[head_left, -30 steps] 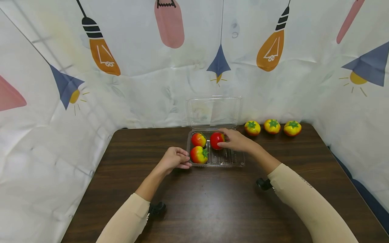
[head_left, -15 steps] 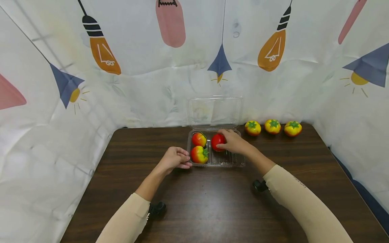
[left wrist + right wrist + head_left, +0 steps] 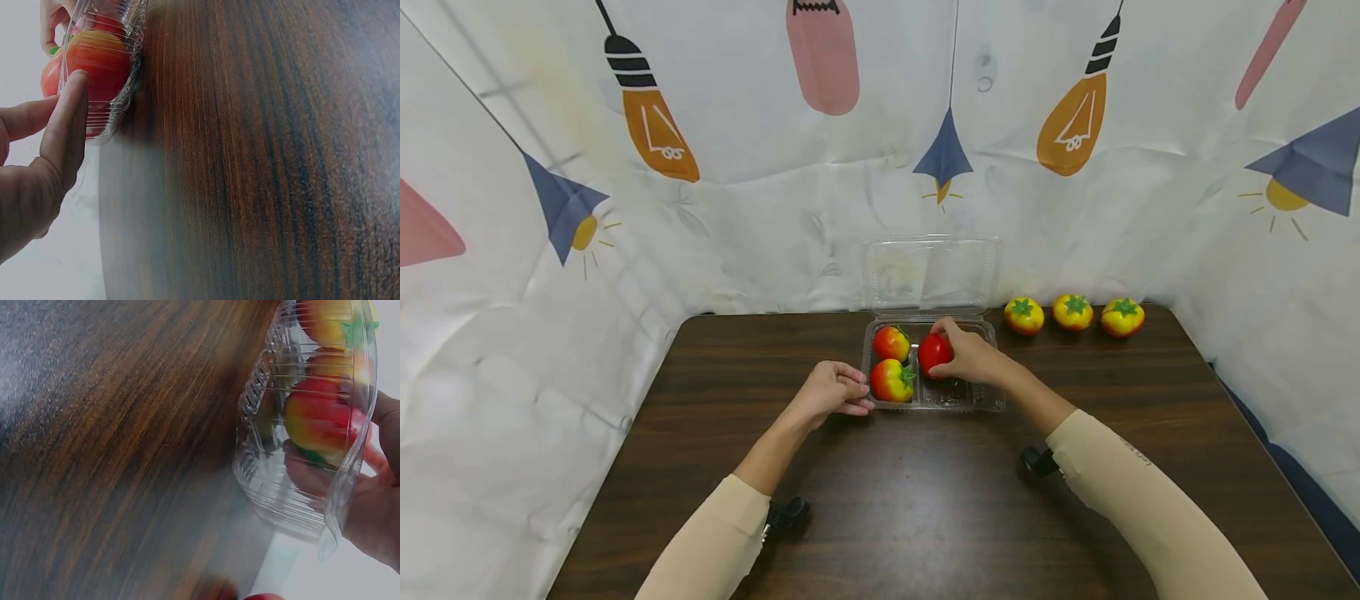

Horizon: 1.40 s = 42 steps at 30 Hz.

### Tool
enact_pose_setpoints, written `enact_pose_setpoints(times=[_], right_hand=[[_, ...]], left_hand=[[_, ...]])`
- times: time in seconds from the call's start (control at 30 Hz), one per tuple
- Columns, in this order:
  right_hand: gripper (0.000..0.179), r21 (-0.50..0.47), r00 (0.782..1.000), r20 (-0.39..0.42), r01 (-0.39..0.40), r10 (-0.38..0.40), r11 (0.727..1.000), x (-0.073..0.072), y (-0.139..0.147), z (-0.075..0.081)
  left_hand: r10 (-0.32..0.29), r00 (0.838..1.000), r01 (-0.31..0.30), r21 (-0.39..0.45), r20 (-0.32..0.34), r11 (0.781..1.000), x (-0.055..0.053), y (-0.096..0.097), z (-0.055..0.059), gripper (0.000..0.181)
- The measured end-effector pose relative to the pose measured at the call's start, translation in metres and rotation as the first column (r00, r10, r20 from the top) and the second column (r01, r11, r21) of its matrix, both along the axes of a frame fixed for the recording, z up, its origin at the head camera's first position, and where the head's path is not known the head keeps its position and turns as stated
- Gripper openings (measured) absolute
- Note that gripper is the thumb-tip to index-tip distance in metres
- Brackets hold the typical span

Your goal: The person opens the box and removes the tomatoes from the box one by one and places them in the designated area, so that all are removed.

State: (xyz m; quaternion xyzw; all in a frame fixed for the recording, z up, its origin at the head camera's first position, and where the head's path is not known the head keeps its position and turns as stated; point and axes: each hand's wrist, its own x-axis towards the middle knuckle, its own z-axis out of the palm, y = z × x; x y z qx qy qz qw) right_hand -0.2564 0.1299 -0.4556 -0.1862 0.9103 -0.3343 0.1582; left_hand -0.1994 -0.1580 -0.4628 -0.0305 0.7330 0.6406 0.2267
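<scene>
A clear plastic clamshell box [image 3: 958,406] stands at the table's back edge, its lid [image 3: 931,275] raised. My left hand [image 3: 832,390] pinches the box's left rim near the front corner; the left wrist view has thumb and finger on either side of that rim. With my right hand [image 3: 973,354] I grip a red tomato [image 3: 933,353] inside the box, right of its middle divider. Through the clear wall [image 3: 269,506], the right wrist view has the same tomato [image 3: 319,415], green leaves downward. Two red-and-yellow tomatoes, a rear one [image 3: 891,342] and a front one [image 3: 891,381], lie in the left side.
Along the back edge, right of the box, sit three yellow-red tomatoes: a left [image 3: 1024,317], a middle [image 3: 1072,312] and a right one [image 3: 1122,317]. A patterned white cloth [image 3: 760,225] hangs behind the dark wooden table [image 3: 895,500].
My right hand has turned the red tomato and shifted it slightly within the box's right side; its thumb has come lower on it. The left hand has stayed at the rim.
</scene>
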Motion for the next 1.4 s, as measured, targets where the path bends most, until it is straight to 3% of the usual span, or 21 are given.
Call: enact_pose_setpoints(times=[0.4, 0.87, 1.2, 1.4], right_hand=[[0.071, 0.090, 0.984, -0.171, -0.028, 0.044, 0.996, 0.000, 0.002, -0.004], [0.073, 0.200, 0.955, -0.294, 0.018, 0.043, 0.980, 0.004, -0.003, -0.006], [0.079, 0.073, 0.959, -0.254, -0.107, 0.122, 0.992, 0.001, -0.003, -0.016], [0.074, 0.051, 0.964, -0.220, -0.139, 0.147, 0.989, 0.001, -0.002, -0.016]], left_hand=[[0.001, 1.000, -0.001, 0.002, -0.002, 1.000, 0.001, 0.000, 0.000, 0.019], [-0.002, 1.000, 0.002, 0.003, 0.002, 1.000, 0.001, 0.000, -0.001, 0.020], [-0.004, 1.000, 0.004, 0.009, 0.000, 1.000, 0.000, 0.000, 0.000, 0.023], [-0.005, 1.000, 0.005, 0.009, -0.005, 1.000, 0.000, 0.000, 0.000, 0.022]])
